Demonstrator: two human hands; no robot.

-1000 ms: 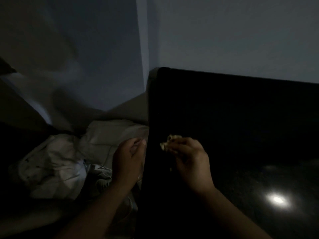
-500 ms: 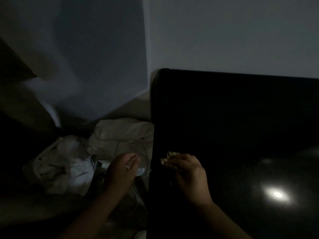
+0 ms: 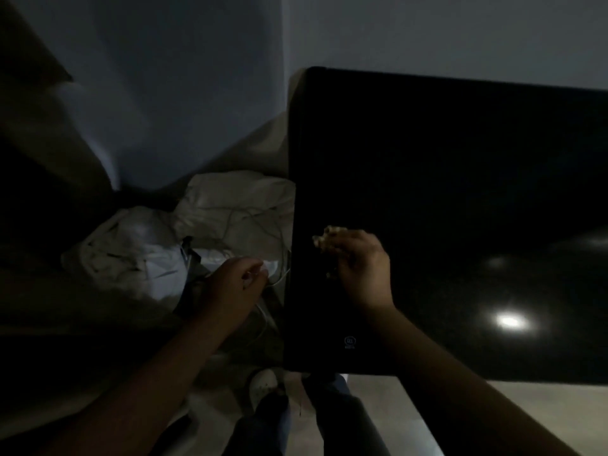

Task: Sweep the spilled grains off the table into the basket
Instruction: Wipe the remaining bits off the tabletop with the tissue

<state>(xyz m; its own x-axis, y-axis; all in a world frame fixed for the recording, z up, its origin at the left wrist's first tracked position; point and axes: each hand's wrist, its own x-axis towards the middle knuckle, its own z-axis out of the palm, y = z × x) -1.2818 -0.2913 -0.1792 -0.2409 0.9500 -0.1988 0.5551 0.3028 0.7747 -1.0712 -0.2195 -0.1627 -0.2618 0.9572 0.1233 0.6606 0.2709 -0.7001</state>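
Grains (image 3: 330, 232), pale small clump, pinched by right hand (image 3: 362, 268); black table (image 3: 460, 159)

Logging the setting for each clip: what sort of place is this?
Probably a dim room in a home, seen at a corner. A glossy black table stands by a plain wall, and a pile of pale cloth with thin cords lies on the floor beside it.

Black glossy table (image 3: 460, 159), rear left corner close to wall (image 3: 427, 34). Pale clump of grains (image 3: 329, 233) near left edge, few loose ones just nearer. 1 bright light glare (image 3: 508, 321) on right part. Small round logo (image 3: 349, 341) by front edge.
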